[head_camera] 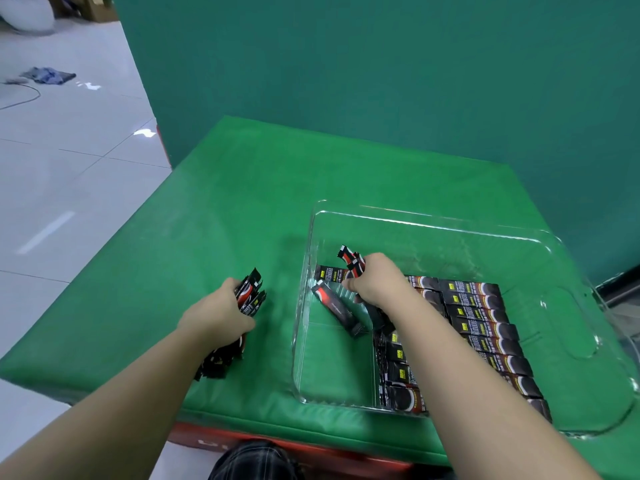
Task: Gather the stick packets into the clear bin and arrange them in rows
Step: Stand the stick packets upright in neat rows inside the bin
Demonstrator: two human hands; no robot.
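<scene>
Stick packets bear yellow labels, print too blurred to read

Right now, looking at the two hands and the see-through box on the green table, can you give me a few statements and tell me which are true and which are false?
1. The left hand grips a bundle of stick packets outside the clear bin. True.
2. The right hand is empty. False: it holds packets inside the bin.
3. Rows of packets already lie in the bin. True.
4. The bin sits on the floor. False: it rests on the green table.
5. One loose packet lies askew in the bin. True.
</scene>
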